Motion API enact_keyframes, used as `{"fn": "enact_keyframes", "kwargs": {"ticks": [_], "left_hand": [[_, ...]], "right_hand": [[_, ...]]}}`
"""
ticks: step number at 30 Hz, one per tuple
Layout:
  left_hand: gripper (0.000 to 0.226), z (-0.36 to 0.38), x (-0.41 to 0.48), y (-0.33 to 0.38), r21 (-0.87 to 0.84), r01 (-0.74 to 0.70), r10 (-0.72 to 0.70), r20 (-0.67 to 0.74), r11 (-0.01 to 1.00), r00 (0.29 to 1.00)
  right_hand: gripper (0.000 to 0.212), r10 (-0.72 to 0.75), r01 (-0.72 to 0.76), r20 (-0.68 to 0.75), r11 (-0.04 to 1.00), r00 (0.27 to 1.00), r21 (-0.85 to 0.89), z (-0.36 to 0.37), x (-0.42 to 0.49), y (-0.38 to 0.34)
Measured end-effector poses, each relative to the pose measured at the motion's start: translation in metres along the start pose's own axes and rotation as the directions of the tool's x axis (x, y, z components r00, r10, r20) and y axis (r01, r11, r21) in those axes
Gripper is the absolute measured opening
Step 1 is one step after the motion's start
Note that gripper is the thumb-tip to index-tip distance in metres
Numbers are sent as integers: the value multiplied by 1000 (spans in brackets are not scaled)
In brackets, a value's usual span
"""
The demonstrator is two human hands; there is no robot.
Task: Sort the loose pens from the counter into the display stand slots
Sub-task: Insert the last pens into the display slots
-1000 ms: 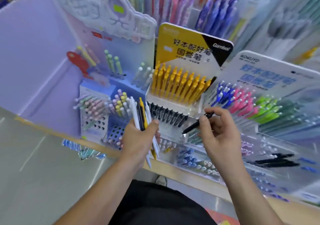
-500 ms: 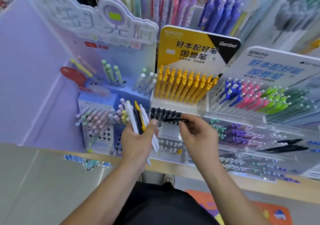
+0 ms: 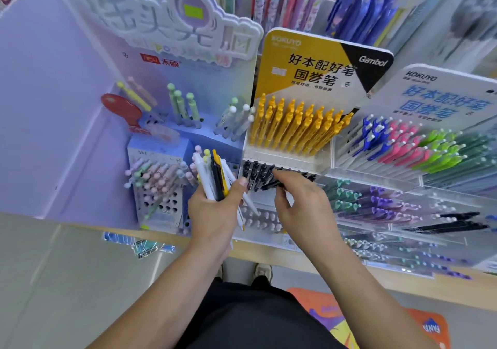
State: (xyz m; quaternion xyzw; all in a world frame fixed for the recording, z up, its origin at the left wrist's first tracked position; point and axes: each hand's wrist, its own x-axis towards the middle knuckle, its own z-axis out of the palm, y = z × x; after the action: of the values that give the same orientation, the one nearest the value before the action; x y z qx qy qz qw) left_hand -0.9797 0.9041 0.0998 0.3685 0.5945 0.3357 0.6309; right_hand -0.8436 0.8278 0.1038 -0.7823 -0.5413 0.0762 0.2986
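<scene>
Counter (image 3: 269, 254): a wooden edge is seen beneath the stands.
Left hand (image 3: 212, 215): clamped around a bundle of pens (image 3: 212, 176), white, black and yellow, fanned toward 12 o'clock.
Right hand (image 3: 304, 208): a black pen (image 3: 270, 185) is pinched at its 10 o'clock.
Black row (image 3: 255, 172): met by that pen, in the display stand (image 3: 285, 157) front slots.
Yellow pens (image 3: 295, 125): racked behind, at 12 o'clock.

At my left stands a lilac wall panel (image 3: 53, 93), plain and matt. The surface (image 3: 269, 253) shows a pale wooden edge that runs slantwise across in front of me. Below that edge the floor (image 3: 53, 281) is a glossy grey-green, with soft streaks of reflected light. An orange mat (image 3: 425, 327) with a coloured print lies on it at my lower right. Tall shelving (image 3: 457, 25) rises at the back, blurred. The light is bright and even.
</scene>
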Motion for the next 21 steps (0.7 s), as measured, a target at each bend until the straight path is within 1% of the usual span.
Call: {"fn": "enact_keyframes", "kwargs": {"ticks": [1, 3, 6, 7, 9, 10, 12, 14, 18, 21], "left_hand": [[15, -1, 1, 1, -12, 3, -3, 1, 1000, 1000], [13, -2, 1, 4, -33, 6, -5, 7, 999, 1000], [19, -4, -1, 6, -29, 3, -3, 9, 1000, 1000], [21, -5, -1, 8, -26, 2, -2, 4, 1000, 1000], [20, -6, 1, 9, -19, 3, -3, 6, 1000, 1000], [19, -6, 2, 10, -16, 8, -8, 12, 1000, 1000], [19, -6, 1, 12, -18, 18, -17, 25, 1000, 1000], [20, -7, 1, 15, -19, 25, -24, 36, 1000, 999], [20, -9, 0, 17, -21, 20, -20, 46, 1000, 999], [22, -9, -1, 17, -3, 11, -11, 53, 1000, 999]], "right_hand": [[42, -22, 23, 26, 1000, 999, -12, 3, 1, 0], [43, -29, 28, 30, 999, 999, 41, 9, 3, 0], [36, 16, -7, -60, 988, 998, 156, 12, 5, -3], [35, 73, -60, -61, 979, 996, 194, 11, 6, -4], [35, 228, -218, -12, 947, 974, 236, 10, 9, -5], [30, 254, -245, -11, 944, 967, 221, 10, 10, -6], [16, 201, -192, -58, 972, 978, 133, 15, 9, -7], [10, 217, -207, -78, 971, 973, 124, 17, 11, -9], [9, 341, -321, -65, 924, 938, 207, 14, 14, -8], [11, 310, -295, -56, 936, 949, 193, 16, 14, -7]]}}
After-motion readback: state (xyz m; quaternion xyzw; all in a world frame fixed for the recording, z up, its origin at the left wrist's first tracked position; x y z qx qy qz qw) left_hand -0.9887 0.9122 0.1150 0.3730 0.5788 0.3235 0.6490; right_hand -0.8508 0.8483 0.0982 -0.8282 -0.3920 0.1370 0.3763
